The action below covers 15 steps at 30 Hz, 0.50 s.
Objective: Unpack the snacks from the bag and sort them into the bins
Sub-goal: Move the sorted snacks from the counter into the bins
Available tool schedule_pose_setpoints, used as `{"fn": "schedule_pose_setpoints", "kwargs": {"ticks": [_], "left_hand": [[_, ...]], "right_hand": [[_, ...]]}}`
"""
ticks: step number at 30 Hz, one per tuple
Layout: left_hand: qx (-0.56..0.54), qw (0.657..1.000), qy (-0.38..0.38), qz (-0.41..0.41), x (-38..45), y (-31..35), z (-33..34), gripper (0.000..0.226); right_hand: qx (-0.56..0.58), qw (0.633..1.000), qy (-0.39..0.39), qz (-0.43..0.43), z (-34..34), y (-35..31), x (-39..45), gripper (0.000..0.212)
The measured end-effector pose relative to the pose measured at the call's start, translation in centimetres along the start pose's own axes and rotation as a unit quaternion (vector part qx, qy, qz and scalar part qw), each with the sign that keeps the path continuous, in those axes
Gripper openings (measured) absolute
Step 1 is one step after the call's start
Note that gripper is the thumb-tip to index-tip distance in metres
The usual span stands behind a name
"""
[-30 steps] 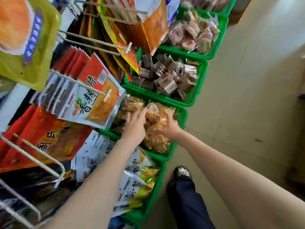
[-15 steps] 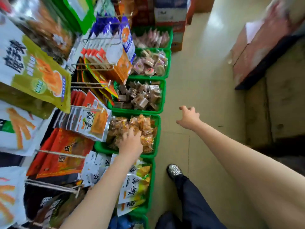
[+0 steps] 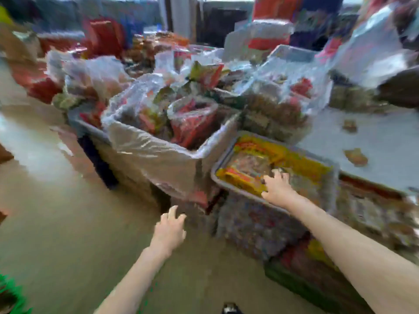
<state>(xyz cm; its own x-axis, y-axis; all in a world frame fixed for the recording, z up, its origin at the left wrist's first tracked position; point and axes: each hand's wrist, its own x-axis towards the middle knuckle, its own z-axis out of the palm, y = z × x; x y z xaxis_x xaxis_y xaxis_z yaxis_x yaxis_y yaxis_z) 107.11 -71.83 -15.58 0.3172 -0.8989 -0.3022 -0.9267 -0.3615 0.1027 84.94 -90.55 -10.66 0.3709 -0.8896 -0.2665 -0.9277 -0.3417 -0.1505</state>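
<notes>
The view is heavily blurred. A grey tray [image 3: 229,182] holds yellow and orange snack packs [image 3: 249,165]. My right hand [image 3: 275,188] reaches into that tray with spread fingers touching the packs; whether it grips any cannot be told. My left hand [image 3: 169,230] hovers empty with fingers loosely spread over the floor, in front of a carton. A box lined with clear plastic [image 3: 158,146] stands just behind it, full of red and green snack packets [image 3: 192,118].
More plastic bags of snacks [image 3: 90,82] and red cartons [image 3: 102,35] crowd the back. A stack of packaged goods [image 3: 256,223] sits under the tray. Bare tan floor [image 3: 56,211] lies at the left. My shoe [image 3: 230,308] shows at the bottom edge.
I have turned away from the green bins and hanging racks toward the boxes and bags. My right hand has come down onto the tray's packs; my left hand has left the bin.
</notes>
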Motion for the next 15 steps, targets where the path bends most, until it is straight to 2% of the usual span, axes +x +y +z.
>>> {"fn": "schedule_pose_setpoints", "kwargs": {"ticks": [4,6,8,12,14,15], "left_hand": [[-0.026,0.988,0.047,0.147,1.9,16.9,-1.8,0.045],[-0.011,0.979,0.062,0.196,2.3,25.2,-1.7,0.045],[-0.019,0.967,0.087,0.237,2.4,33.7,-1.1,0.044],[-0.048,0.961,0.094,0.256,2.8,50.1,1.1,0.043],[-0.055,0.966,0.062,0.243,3.0,57.6,2.2,0.043],[-0.042,0.969,0.036,0.240,2.4,60.5,2.9,0.041]], "right_hand": [[0.032,0.990,0.010,0.136,-3.4,18.5,-6.0,0.039],[0.041,0.984,0.000,0.172,-4.1,26.5,-9.0,0.029],[0.027,0.983,-0.006,0.183,-4.6,33.8,-11.5,0.034],[-0.006,0.989,0.005,0.146,-6.2,47.2,-15.2,0.044],[0.006,0.990,0.005,0.140,-6.9,53.4,-17.1,0.044],[0.009,0.989,-0.019,0.147,-7.1,55.7,-18.4,0.043]]}}
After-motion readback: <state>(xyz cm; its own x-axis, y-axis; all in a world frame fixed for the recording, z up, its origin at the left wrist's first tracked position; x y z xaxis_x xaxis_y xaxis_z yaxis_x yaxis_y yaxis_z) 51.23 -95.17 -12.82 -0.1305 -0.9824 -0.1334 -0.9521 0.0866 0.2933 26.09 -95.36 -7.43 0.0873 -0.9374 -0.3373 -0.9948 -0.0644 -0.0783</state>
